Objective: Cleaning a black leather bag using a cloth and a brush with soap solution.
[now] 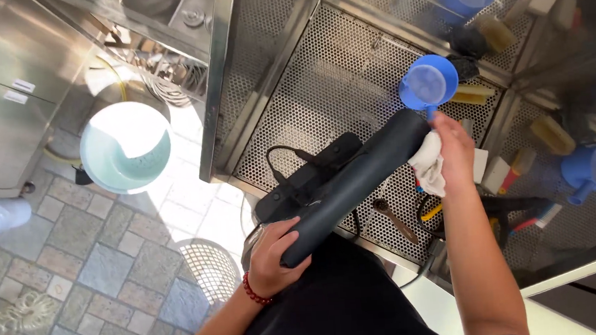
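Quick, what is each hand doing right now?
Left hand: closed, fingers gripping the near end of the dark tube.
Right hand: closed on a white cloth, pressed against the tube's far end.

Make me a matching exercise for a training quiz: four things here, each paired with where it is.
1. black tube
2. white cloth
3. pale bucket
4. blue scoop

a. on the tiled floor
b. on the perforated metal top
c. in the right hand, at the tube's far end
d. near end in the left hand

Pairs: 1-d, 2-c, 3-a, 4-b
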